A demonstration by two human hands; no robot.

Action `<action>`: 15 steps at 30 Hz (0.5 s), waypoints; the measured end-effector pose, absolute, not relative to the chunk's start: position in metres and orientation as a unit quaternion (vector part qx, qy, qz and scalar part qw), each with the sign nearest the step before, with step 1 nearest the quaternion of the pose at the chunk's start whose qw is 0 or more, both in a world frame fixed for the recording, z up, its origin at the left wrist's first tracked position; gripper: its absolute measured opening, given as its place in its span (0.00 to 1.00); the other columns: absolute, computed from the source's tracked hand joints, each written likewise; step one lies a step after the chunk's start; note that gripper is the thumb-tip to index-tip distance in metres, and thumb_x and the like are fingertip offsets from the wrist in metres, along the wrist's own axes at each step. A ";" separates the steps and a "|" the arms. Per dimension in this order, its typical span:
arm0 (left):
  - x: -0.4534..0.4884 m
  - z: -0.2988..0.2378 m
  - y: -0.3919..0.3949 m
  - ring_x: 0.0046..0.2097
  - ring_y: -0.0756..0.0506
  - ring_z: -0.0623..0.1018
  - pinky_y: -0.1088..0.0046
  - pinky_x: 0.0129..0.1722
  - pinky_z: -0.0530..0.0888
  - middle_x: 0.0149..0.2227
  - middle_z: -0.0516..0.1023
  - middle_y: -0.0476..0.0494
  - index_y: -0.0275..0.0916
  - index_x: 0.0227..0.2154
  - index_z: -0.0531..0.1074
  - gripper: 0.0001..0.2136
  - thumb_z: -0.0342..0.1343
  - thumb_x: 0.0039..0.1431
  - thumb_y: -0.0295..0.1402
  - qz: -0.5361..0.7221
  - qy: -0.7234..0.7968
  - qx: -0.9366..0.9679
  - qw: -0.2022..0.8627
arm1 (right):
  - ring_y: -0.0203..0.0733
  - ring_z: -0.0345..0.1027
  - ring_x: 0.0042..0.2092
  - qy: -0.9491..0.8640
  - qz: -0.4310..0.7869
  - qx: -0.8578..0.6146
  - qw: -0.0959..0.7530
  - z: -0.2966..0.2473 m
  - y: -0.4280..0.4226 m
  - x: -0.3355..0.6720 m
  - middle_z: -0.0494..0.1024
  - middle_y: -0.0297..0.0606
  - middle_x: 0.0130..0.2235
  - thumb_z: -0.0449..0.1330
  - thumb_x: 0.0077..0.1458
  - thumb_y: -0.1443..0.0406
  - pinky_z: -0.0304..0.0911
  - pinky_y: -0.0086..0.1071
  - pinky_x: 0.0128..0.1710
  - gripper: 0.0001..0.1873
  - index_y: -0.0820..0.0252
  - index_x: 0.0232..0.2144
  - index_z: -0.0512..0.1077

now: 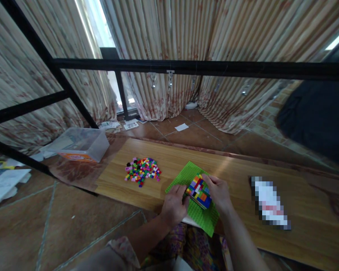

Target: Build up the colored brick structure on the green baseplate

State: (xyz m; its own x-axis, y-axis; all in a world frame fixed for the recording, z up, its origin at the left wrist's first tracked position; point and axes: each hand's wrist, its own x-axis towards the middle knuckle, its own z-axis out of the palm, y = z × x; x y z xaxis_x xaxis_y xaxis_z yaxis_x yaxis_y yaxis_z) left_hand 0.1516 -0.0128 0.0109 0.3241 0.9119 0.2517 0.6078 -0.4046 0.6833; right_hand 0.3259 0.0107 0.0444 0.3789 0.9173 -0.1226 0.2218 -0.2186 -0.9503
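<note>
The person sits at a low wooden board (243, 169). Both hands are closed on a multicoloured brick block (199, 191), the left hand (173, 205) at its left side and the right hand (219, 192) at its right. The block stands on the green baseplate (183, 177). It seems the block is being pressed or steadied. To add a brick, one hand must let go and reach the loose pile (142, 171) further left.

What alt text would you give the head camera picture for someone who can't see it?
A left hand and right hand grip a multicoloured brick block from both sides on a green baseplate lying on a wooden board. A pile of loose bricks lies to its left, and a clear plastic box sits beyond.
</note>
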 end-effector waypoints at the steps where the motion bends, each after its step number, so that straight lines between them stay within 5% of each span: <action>1: 0.152 0.011 -0.013 0.49 0.42 0.71 0.63 0.50 0.70 0.44 0.74 0.42 0.40 0.47 0.68 0.14 0.54 0.57 0.28 0.314 0.489 0.777 0.243 | 0.36 0.62 0.21 -0.412 0.373 -0.687 0.468 0.043 0.011 0.326 0.74 0.35 0.20 0.60 0.45 0.46 0.56 0.28 0.20 0.26 0.64 0.26 0.79; 9: 0.152 0.020 -0.015 0.48 0.42 0.71 0.63 0.50 0.70 0.44 0.73 0.43 0.41 0.46 0.68 0.13 0.54 0.58 0.29 0.298 0.498 0.772 0.259 | 0.44 0.71 0.29 -0.477 0.342 -0.691 0.422 0.042 0.007 0.332 0.79 0.39 0.27 0.56 0.51 0.45 0.62 0.33 0.28 0.28 0.64 0.33 0.79; 15: 0.151 0.023 -0.015 0.47 0.42 0.72 0.63 0.50 0.71 0.43 0.74 0.43 0.40 0.47 0.69 0.14 0.54 0.57 0.27 0.296 0.490 0.778 0.260 | 0.48 0.70 0.42 -0.602 0.049 -0.681 0.414 0.081 0.001 0.299 0.79 0.46 0.39 0.51 0.58 0.52 0.62 0.39 0.43 0.22 0.60 0.36 0.77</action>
State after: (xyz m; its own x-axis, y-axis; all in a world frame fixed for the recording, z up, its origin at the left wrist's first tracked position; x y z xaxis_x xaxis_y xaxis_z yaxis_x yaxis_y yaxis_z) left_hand 0.1511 -0.0154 0.0225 0.3454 0.9156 0.2058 0.6075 -0.3852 0.6947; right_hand 0.2988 0.0014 0.0815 0.2710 0.8602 0.4319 0.7793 0.0673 -0.6230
